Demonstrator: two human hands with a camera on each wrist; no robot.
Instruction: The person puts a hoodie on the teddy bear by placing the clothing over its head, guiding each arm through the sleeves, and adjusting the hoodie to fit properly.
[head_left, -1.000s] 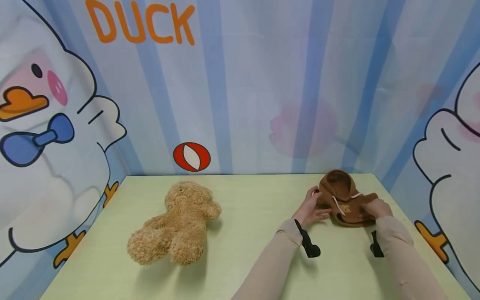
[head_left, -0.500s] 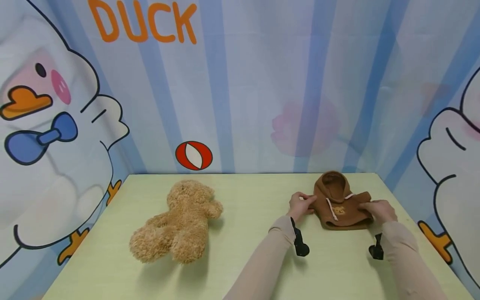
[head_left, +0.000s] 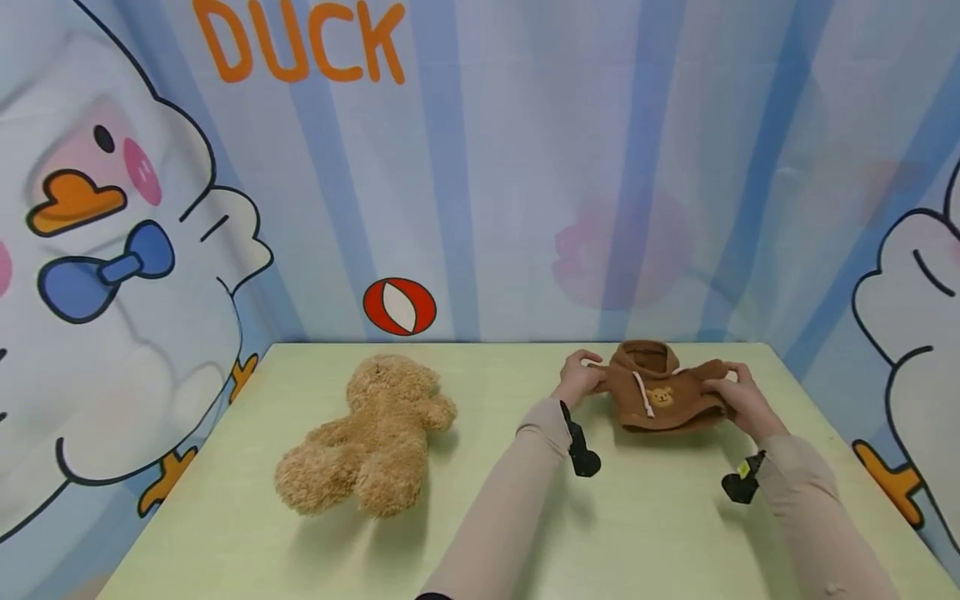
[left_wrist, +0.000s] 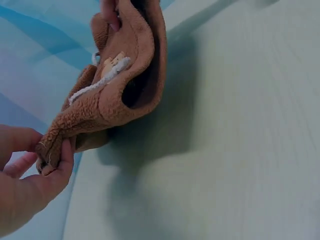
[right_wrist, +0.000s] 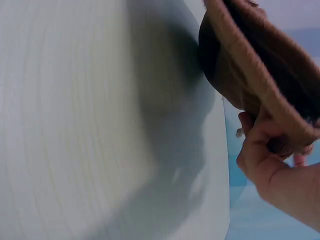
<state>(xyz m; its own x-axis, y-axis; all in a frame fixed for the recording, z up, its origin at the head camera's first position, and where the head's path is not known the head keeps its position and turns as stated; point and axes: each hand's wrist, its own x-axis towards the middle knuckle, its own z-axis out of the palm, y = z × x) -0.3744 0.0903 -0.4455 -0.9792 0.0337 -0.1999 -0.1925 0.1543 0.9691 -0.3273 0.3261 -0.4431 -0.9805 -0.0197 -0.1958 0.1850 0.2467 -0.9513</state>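
Observation:
A small brown hoodie [head_left: 675, 400] with white drawstrings and a bear face on its chest is held up off the table between both hands. My left hand [head_left: 581, 377] pinches the end of one sleeve; in the left wrist view the thumb and fingers [left_wrist: 65, 162] close on the cuff. At the opposite side, my right hand [head_left: 746, 402] grips the other sleeve, and the right wrist view shows the hoodie's dark open hem [right_wrist: 280, 65] above that hand. A curly tan teddy bear [head_left: 390, 433] lies on the left part of the table, apart from both hands.
The pale yellow-green table [head_left: 525, 517] ends at a striped blue backdrop [head_left: 510, 167] printed with ducks and a red ball. Black straps with small camera mounts [head_left: 581, 450] sit at the wrists.
The hoodie has risen from the table and its sleeves are spread. My left hand, first beside it with parted fingers, now pinches a sleeve; both hands have moved up and slightly left.

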